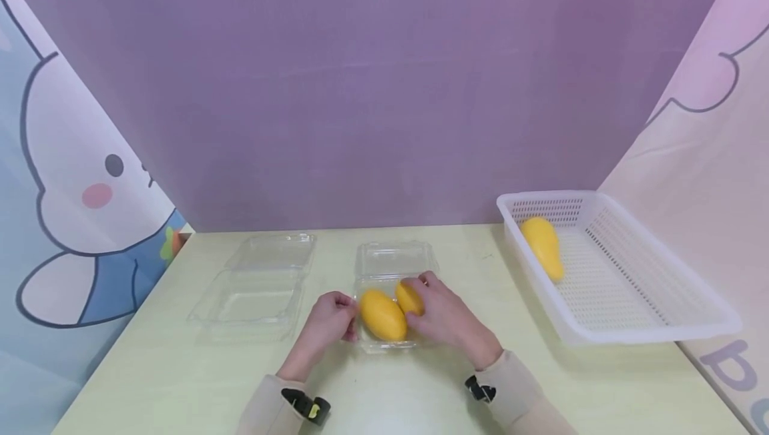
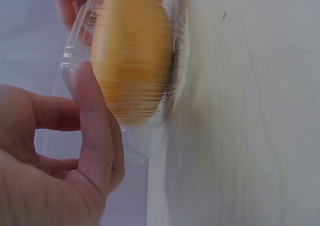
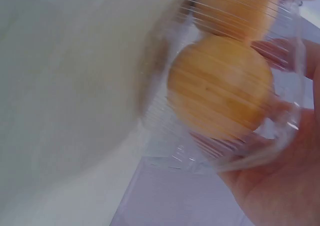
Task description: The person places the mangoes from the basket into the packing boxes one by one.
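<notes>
Two yellow mangoes lie side by side in the base of a clear plastic clamshell box [image 1: 396,260], whose lid is folded back. My left hand [image 1: 329,318] is at the box's left side; in the left wrist view its thumb and fingers pinch the rim [image 2: 68,68] beside the left mango [image 1: 382,315]. My right hand [image 1: 444,311] holds the right mango [image 1: 409,297], fingers over its far side and thumb on the near side. Through the ribbed wall, the right wrist view shows that mango's rounded end [image 3: 220,88], with the fingers partly hidden behind it.
A second clear clamshell box [image 1: 249,295] stands opened out on the left of the table. On the right, a white perforated basket [image 1: 655,255] holds one mango [image 1: 543,246] at its left wall. A purple panel [image 1: 384,101] rises behind the table.
</notes>
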`<state>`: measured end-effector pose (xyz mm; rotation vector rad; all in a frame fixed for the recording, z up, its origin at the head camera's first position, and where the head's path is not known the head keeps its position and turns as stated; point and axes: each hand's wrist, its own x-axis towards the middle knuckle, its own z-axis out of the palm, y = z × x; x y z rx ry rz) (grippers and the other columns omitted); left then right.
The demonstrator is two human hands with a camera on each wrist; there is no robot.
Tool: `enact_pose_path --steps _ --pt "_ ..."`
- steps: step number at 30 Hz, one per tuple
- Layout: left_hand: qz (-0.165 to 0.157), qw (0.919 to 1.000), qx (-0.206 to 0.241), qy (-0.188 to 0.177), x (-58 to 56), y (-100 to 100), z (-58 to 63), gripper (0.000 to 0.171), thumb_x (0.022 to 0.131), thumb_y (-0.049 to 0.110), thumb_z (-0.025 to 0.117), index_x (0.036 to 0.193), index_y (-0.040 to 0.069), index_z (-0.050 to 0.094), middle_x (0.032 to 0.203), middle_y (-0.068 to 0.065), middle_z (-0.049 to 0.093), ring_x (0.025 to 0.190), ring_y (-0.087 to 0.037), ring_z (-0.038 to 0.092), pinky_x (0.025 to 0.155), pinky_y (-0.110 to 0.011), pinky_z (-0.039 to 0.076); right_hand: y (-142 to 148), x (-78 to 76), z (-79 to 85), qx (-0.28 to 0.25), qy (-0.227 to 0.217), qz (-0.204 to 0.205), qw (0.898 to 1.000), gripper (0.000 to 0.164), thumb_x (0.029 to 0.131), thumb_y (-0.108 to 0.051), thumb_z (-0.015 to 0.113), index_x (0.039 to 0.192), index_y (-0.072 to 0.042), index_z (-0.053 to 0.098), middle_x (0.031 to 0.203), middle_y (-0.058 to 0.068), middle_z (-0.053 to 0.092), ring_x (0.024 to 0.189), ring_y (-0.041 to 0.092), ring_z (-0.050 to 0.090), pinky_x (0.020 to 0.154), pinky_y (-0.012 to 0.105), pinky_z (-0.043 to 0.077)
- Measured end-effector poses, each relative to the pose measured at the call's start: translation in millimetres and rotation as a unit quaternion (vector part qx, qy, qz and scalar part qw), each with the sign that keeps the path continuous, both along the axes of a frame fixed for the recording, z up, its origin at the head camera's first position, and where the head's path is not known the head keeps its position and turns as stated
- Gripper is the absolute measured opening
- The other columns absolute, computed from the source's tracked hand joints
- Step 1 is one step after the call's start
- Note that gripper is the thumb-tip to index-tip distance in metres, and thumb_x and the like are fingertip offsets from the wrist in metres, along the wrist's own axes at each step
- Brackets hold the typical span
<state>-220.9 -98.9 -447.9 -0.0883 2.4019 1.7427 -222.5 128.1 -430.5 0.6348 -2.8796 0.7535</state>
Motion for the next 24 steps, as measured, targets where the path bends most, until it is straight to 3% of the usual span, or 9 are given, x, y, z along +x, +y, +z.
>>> enact_pose_path --steps 16,24 --pt "0.004 1.0 -0.001 -0.007 0.3 1 1.9 0.019 0.09 0.01 0.054 0.102 -0.004 0.053 0.077 -0.018 0.059 0.054 -0.019 0.057 0.053 -0.031 0.056 -6 3.5 5.0 0.063 -0.003 0.008 0.998 0.05 0.084 -0.024 0.063 0.131 -0.008 0.054 0.114 0.009 0.054 0.095 0.021 0.05 0.078 0.036 0.048" --pt "0.004 1.0 -0.002 -0.008 0.0 1 1.1 0.018 0.091 0.011 0.054 0.102 -0.004 0.053 0.076 -0.018 0.058 0.054 -0.019 0.057 0.053 -0.031 0.056 3 -6.5 21.3 0.067 0.015 0.011 0.998 0.036 0.088 -0.023 0.06 0.119 -0.007 0.062 0.11 0.006 0.06 0.097 0.021 0.055 0.083 0.038 0.05"
